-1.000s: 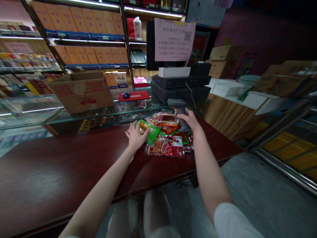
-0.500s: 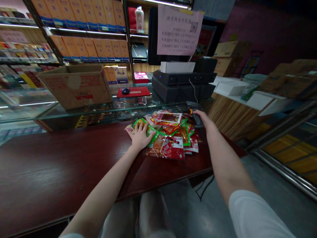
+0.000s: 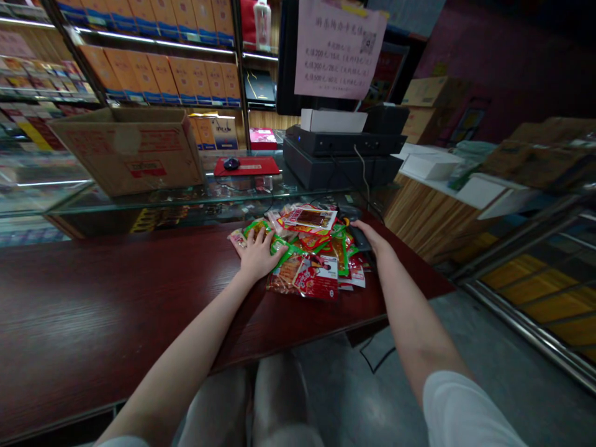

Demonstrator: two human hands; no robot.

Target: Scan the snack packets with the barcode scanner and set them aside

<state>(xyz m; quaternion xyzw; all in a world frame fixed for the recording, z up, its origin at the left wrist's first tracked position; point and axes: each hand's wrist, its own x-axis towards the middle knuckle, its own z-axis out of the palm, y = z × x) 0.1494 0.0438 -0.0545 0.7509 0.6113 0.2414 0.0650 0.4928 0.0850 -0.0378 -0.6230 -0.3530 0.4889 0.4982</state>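
Note:
A pile of shiny snack packets point(image 3: 307, 238) lies on the dark red wooden table point(image 3: 116, 292). My left hand point(image 3: 259, 253) rests on the pile's left side with its fingers spread, over a green-edged packet point(image 3: 283, 251). In front lies a red packet with a clear window point(image 3: 305, 277). A red and white packet point(image 3: 310, 218) tops the heap. At the pile's right edge, my right hand point(image 3: 370, 234) is closed around a black handheld barcode scanner point(image 3: 361, 238) with an orange part near its front. My palm and fingers partly hide the scanner.
Behind the table runs a glass counter point(image 3: 223, 197) bearing an open cardboard box point(image 3: 135, 155), a mouse point(image 3: 231, 163) on a red mat point(image 3: 261, 166), and a black cash register point(image 3: 335, 160). A monitor with a paper sign point(image 3: 338, 53) stands above. A cable point(image 3: 375, 360) hangs below the table.
My right hand has brought the scanner down and left, closer against the packets. My left hand stays on the same packet. The whole view has shifted slightly.

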